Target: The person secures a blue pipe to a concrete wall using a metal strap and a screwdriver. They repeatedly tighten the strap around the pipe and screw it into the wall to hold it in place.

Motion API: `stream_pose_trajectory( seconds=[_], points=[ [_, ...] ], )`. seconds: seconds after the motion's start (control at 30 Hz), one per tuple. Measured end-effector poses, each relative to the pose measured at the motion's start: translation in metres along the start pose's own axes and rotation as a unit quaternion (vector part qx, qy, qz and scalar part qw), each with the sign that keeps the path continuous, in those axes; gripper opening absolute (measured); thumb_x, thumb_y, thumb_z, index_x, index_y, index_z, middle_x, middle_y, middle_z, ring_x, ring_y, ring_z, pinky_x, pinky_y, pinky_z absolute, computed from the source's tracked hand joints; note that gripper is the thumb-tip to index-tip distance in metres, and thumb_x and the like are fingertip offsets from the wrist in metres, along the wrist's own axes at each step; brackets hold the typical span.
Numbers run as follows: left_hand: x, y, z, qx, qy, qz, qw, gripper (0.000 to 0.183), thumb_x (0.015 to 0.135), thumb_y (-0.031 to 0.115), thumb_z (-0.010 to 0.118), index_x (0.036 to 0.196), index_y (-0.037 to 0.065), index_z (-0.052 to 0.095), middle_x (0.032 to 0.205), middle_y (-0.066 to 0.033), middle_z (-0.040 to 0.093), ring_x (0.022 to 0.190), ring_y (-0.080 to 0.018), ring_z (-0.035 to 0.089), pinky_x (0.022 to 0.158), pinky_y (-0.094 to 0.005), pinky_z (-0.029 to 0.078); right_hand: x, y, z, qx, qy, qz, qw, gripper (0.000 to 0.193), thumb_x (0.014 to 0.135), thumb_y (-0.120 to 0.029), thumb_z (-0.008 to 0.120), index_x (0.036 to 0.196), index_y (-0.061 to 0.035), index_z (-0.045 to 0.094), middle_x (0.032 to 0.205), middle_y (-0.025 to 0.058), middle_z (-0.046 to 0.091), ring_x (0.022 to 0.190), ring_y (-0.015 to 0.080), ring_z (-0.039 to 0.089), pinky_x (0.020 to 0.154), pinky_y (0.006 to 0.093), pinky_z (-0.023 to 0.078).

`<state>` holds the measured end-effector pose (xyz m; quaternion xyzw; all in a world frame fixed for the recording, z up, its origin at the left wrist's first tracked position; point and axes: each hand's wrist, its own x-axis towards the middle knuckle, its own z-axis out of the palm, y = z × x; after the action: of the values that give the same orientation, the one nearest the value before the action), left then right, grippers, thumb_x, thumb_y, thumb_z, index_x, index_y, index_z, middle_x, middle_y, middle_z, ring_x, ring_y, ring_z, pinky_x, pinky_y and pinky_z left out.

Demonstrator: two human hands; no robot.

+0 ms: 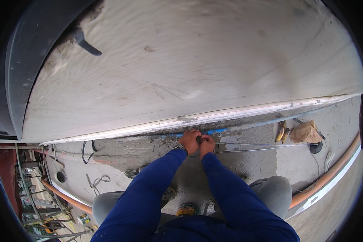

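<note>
My left hand [188, 141] and my right hand [207, 145] meet low in front of me, close to the foot of the pale wall, with fingers closed in a pinch. Between the fingertips shows a small dark piece [198, 139], too small and covered to name. Two thin pale wires [262, 144] run rightward from beside my right hand toward a black disc [316, 147]; whether a hand grips them I cannot tell. Just beyond the hands, a blue band [215, 131] marks the pipe [266, 122] along the wall's base.
Yellow-handled tools [281, 132] and a brown paper bag [305, 133] lie at right. An orange pipe [322, 183] curves along the near edge. A can [187, 209] stands between my feet. Left are a loose cord [96, 183], a round hole [60, 176] and scaffolding [32, 193].
</note>
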<state>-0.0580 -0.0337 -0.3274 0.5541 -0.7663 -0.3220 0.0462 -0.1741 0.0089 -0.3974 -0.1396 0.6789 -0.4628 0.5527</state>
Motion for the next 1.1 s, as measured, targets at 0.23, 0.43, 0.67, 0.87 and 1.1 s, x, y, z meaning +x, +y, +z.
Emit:
stream_pose_trajectory(
  seconds=[0.23, 0.43, 0.67, 0.87, 1.1],
  points=[
    [0.006, 0.009, 0.002, -0.011, -0.006, -0.032, 0.999, 0.036, 0.086, 0.003, 0.067, 0.121, 0.009, 0.071, 0.142, -0.013, 0.068, 0.129, -0.0426, 0.059, 0.112, -0.0517, 0.05, 0.0, -0.007, -0.002, -0.01, 0.023, -0.003, 1.0, 0.02, 0.094, -0.004, 0.064, 0.108, 0.0026, 0.077, 0.095, 0.0113, 0.076, 0.083, 0.0161, 0.068, 0.075, 0.0329, 0.053],
    [0.009, 0.012, -0.001, -0.02, 0.0, -0.061, 0.998, 0.032, 0.082, 0.004, 0.07, 0.113, 0.013, 0.067, 0.129, -0.009, 0.069, 0.123, -0.0408, 0.06, 0.093, -0.0526, 0.055, -0.001, -0.017, -0.007, -0.044, -0.034, -0.027, 0.998, 0.019, 0.094, -0.005, 0.062, 0.104, 0.0009, 0.077, 0.091, 0.0096, 0.075, 0.082, 0.0146, 0.065, 0.075, 0.0328, 0.052],
    [0.008, 0.013, 0.002, -0.017, 0.048, -0.042, 0.998, 0.032, 0.083, 0.006, 0.071, 0.114, 0.014, 0.068, 0.122, -0.0096, 0.071, 0.119, -0.0412, 0.062, 0.095, -0.0519, 0.055, 0.018, -0.007, -0.009, 0.013, -0.069, 0.022, 0.997, 0.014, 0.095, -0.003, 0.061, 0.1, 0.0007, 0.074, 0.092, 0.0064, 0.071, 0.085, 0.0154, 0.061, 0.077, 0.0341, 0.05],
    [0.01, 0.021, 0.0, 0.002, 0.017, -0.085, 0.996, 0.033, 0.087, 0.011, 0.073, 0.119, 0.01, 0.071, 0.124, -0.0111, 0.073, 0.119, -0.0399, 0.064, 0.101, -0.0488, 0.054, 0.02, -0.004, -0.011, 0.041, -0.107, 0.057, 0.992, 0.013, 0.096, -0.003, 0.06, 0.101, -0.0012, 0.071, 0.094, 0.0051, 0.07, 0.084, 0.0157, 0.062, 0.075, 0.0323, 0.049],
    [0.017, 0.022, 0.006, 0.044, 0.018, -0.059, 0.997, 0.014, 0.086, 0.014, 0.073, 0.098, 0.008, 0.07, 0.122, -0.0098, 0.075, 0.114, -0.0371, 0.067, 0.1, -0.0466, 0.053, 0.025, 0.0, -0.018, 0.105, -0.099, 0.105, 0.984, 0.011, 0.094, -0.004, 0.061, 0.102, -0.0072, 0.069, 0.09, 0.0005, 0.068, 0.076, 0.0107, 0.061, 0.06, 0.0291, 0.044]
  ],
)
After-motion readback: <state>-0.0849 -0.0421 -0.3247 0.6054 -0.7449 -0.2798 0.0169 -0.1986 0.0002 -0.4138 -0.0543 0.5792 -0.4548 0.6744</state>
